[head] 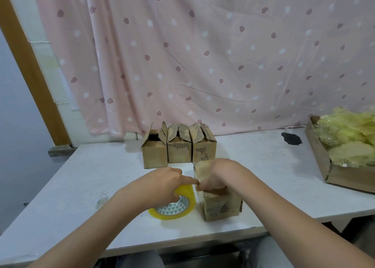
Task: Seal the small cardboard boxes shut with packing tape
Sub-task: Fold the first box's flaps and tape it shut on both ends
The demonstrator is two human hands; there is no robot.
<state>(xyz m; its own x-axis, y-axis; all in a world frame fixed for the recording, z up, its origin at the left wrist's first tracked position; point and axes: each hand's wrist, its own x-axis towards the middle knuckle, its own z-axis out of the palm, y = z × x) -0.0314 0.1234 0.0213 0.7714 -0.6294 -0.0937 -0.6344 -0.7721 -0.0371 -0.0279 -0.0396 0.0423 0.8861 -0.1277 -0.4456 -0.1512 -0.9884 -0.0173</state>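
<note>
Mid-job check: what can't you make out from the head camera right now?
- Head view: top seam of the near box, hidden by the right hand.
- Tape strip between the tape roll and the box: too small, covered by the left hand.
- Contents of the three open boxes: flaps block them.

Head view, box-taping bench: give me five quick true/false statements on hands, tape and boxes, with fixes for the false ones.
1. The left hand grips the yellow tape roll. True.
2. The right hand rests on the near box. True.
3. The three boxes in the back row are taped shut. False: their top flaps stand open.
4. The tape roll sits to the right of the near box. False: it is on the box's left, on the white table.
5. The cardboard tray at the right edge holds spare tape rolls. False: it holds crumpled yellowish plastic.
</note>
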